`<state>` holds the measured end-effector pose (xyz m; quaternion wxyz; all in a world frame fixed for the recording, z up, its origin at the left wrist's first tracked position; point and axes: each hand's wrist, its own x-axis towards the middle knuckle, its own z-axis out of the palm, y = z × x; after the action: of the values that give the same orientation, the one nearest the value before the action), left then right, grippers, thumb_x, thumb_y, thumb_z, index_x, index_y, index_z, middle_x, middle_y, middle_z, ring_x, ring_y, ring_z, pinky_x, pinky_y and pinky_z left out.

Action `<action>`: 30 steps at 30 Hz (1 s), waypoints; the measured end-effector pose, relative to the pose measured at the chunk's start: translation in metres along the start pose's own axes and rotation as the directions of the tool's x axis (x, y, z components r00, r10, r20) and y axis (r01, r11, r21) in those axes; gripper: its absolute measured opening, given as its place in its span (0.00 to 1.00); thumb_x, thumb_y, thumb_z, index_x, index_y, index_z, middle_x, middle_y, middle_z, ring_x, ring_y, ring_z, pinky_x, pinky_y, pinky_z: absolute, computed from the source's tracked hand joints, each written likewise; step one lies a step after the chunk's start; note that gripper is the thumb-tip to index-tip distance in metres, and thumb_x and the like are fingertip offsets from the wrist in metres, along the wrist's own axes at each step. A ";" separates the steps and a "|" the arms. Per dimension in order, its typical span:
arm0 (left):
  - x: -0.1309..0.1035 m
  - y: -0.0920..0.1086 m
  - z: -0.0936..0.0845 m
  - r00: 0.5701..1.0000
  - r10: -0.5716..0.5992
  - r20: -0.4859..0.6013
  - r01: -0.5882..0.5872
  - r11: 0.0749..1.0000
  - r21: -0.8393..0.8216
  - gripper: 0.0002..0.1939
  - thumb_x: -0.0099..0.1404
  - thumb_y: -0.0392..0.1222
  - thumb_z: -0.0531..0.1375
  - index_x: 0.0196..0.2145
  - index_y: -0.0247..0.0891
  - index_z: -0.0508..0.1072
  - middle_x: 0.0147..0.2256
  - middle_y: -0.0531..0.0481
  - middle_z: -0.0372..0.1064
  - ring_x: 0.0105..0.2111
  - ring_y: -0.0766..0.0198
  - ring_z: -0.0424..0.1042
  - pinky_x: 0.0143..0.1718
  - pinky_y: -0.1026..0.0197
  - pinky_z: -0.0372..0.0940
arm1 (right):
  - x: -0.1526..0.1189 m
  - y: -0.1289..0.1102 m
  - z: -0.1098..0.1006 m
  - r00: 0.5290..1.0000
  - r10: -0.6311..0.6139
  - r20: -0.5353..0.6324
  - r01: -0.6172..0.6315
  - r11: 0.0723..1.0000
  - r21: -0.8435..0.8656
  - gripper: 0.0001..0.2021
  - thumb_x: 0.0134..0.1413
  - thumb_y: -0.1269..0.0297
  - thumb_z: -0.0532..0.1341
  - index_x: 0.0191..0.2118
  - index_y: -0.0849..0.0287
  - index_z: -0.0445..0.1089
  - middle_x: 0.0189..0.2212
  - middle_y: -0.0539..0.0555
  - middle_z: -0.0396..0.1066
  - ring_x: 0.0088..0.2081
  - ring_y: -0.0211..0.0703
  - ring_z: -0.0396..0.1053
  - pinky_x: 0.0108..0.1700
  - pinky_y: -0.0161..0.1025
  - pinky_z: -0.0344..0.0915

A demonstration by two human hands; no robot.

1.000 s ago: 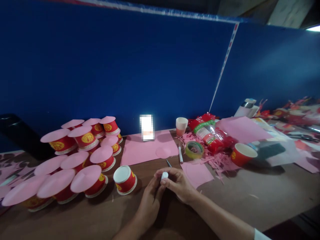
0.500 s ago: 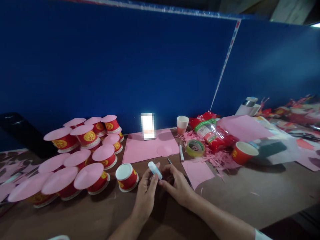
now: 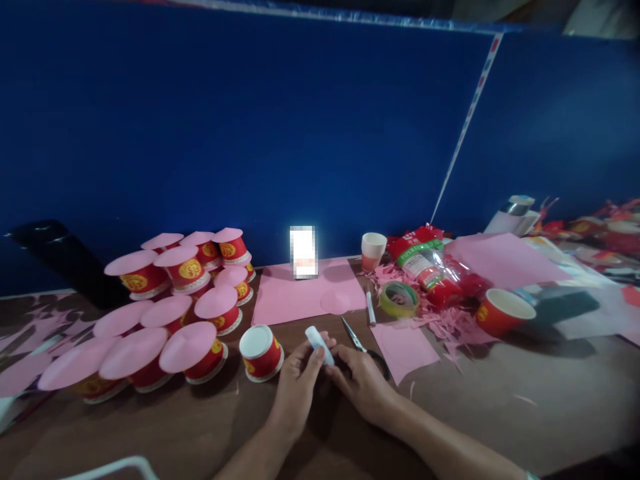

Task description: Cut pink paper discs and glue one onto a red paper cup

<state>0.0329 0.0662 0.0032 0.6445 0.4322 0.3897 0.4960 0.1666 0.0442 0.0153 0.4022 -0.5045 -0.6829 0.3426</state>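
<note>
My left hand [image 3: 295, 387] is closed round a small white-and-blue tube [image 3: 319, 345], tilted up to the left. The fingers of my right hand [image 3: 367, 387] are pressed together at the tube's lower end. Left of my hands an upside-down red paper cup [image 3: 261, 353] shows its white base. Further left stand several red cups topped with pink paper cones [image 3: 187, 347]. A pair of scissors [image 3: 354, 333] lies just beyond my right hand, its handles partly hidden. Behind my hands lies a pink sheet [image 3: 285, 300] with a pink disc [image 3: 335, 302] on it.
A green-yellow tape roll [image 3: 399, 300], a white marker [image 3: 371, 309] and a red plastic bag [image 3: 425, 263] lie right of centre. A red cup [image 3: 505, 312] tilts further right. Pink scraps cover the left edge near a black object [image 3: 67, 260]. A blue partition [image 3: 250, 133] rises behind.
The view has shifted slightly, moving most objects right in the picture. My right hand has come closer to the tube's lower end, and more of the scissors shows. The tube stays in my left hand.
</note>
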 end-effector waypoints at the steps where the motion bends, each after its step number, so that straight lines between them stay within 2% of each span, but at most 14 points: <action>1: 0.000 0.000 0.000 1.000 0.003 -0.001 -0.003 1.000 0.011 0.21 0.57 0.45 0.59 0.47 0.34 0.69 0.44 0.41 0.70 0.47 0.55 0.67 0.49 0.53 0.60 | 0.000 0.001 0.000 1.000 0.000 0.001 0.000 1.000 -0.010 0.08 0.54 0.62 0.55 0.35 0.59 0.69 0.27 0.52 0.70 0.26 0.40 0.64 0.28 0.33 0.57; 10: 0.001 -0.003 0.001 1.000 -0.007 -0.028 0.008 1.000 0.014 0.21 0.54 0.48 0.60 0.43 0.33 0.72 0.44 0.40 0.70 0.46 0.53 0.68 0.48 0.53 0.60 | -0.001 0.008 0.003 0.999 -0.004 0.034 0.003 0.999 0.042 0.09 0.56 0.62 0.52 0.32 0.59 0.67 0.26 0.51 0.68 0.27 0.40 0.62 0.29 0.33 0.55; 20: 0.000 -0.004 0.002 1.000 -0.004 -0.016 0.004 1.000 -0.014 0.19 0.55 0.48 0.59 0.42 0.35 0.72 0.44 0.42 0.71 0.46 0.55 0.67 0.49 0.55 0.60 | 0.000 -0.001 -0.003 0.993 0.018 0.115 -0.032 0.992 0.123 0.09 0.58 0.62 0.51 0.35 0.58 0.66 0.28 0.51 0.68 0.29 0.40 0.62 0.31 0.34 0.56; 30: 0.000 -0.005 0.003 1.000 -0.011 -0.002 0.010 1.000 -0.025 0.19 0.57 0.48 0.58 0.42 0.33 0.71 0.44 0.40 0.70 0.44 0.53 0.68 0.41 0.58 0.65 | 0.002 0.000 -0.004 0.974 0.017 0.225 -0.088 0.946 0.311 0.15 0.59 0.55 0.48 0.33 0.59 0.67 0.25 0.51 0.66 0.26 0.39 0.63 0.29 0.35 0.59</action>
<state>0.0368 0.0649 -0.0002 0.6520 0.4213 0.3865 0.4981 0.1701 0.0462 0.0172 0.3914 -0.4100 -0.6450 0.5126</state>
